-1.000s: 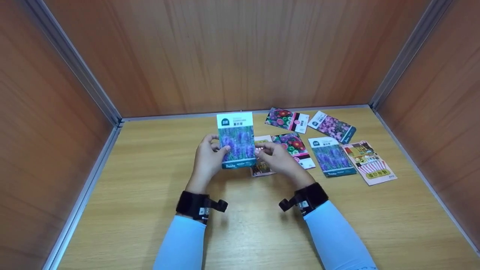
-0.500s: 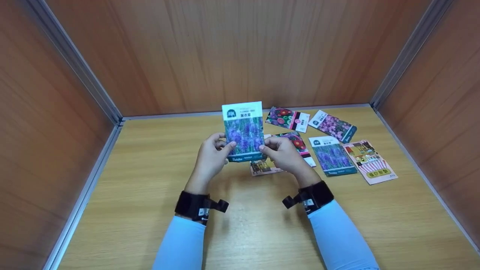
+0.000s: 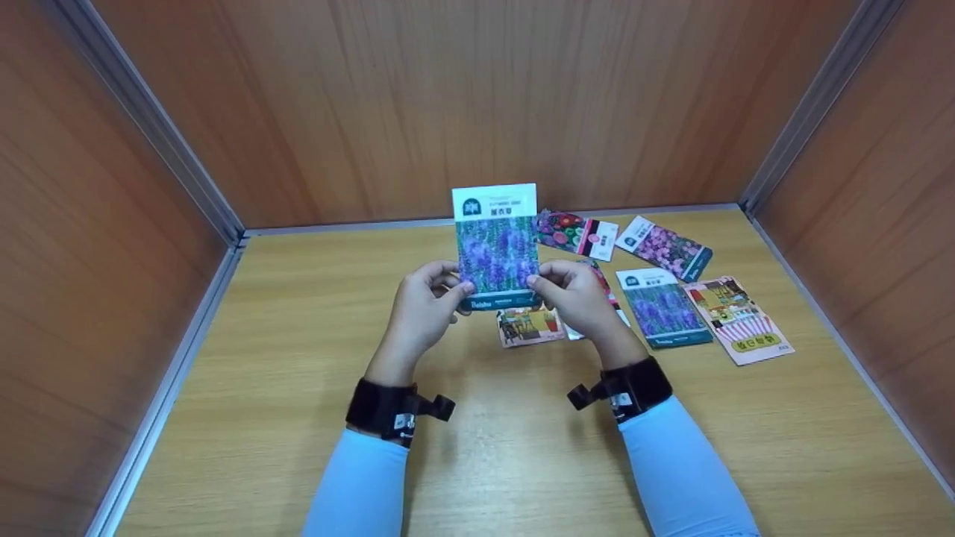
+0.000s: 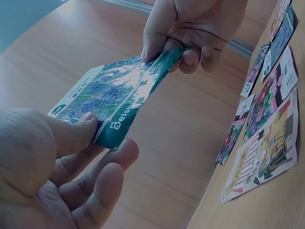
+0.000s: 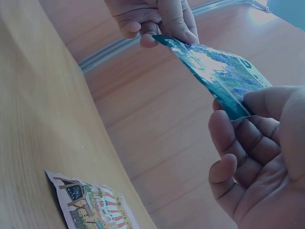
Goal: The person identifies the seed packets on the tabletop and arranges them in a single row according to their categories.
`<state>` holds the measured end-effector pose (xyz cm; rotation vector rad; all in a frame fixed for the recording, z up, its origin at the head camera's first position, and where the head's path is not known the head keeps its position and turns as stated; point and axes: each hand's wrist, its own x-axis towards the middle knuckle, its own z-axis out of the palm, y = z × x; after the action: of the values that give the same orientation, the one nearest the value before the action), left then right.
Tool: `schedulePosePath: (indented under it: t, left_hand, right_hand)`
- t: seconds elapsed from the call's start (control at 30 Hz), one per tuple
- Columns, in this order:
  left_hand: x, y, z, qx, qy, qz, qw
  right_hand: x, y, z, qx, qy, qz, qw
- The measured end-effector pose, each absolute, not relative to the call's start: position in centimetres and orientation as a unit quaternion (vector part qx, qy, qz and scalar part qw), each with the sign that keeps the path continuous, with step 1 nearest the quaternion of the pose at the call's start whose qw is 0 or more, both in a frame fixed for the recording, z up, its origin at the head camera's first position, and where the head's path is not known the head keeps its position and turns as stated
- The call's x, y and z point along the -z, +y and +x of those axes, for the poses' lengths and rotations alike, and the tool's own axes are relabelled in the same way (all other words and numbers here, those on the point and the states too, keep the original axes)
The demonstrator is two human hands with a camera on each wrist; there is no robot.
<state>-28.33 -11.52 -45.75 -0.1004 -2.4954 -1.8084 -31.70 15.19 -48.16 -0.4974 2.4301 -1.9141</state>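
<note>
A seed packet with purple lavender, a white top and a teal bottom band stands nearly upright above the table, front towards me. My left hand pinches its lower left corner, thumb on the front. At the lower right corner my right hand pinches it the same way. Both wrist views show this lavender packet stretched between the two thumbs, its teal edge nearest. Below it lies a packet with a shop picture, partly covered. A red-flower packet is mostly hidden behind my right hand.
On the right of the wooden table lie another lavender packet, a pink-striped packet, a pink-flower packet and a second red-flower packet. Wooden panels rise at the back and both sides.
The lavender packet has risen and shifted right, tilting more towards me. My right hand has moved from beside its right edge to pinching its lower right corner.
</note>
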Motion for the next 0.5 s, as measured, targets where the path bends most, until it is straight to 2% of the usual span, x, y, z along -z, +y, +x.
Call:
schedulePosePath:
  t: [0.5]
  left_hand:
    - [45.48,-11.67,-27.73,0.589,-0.806,-0.045,0.038]
  right_hand:
    - [48.00,14.98,-31.58,0.625,0.761,-0.174,-0.020]
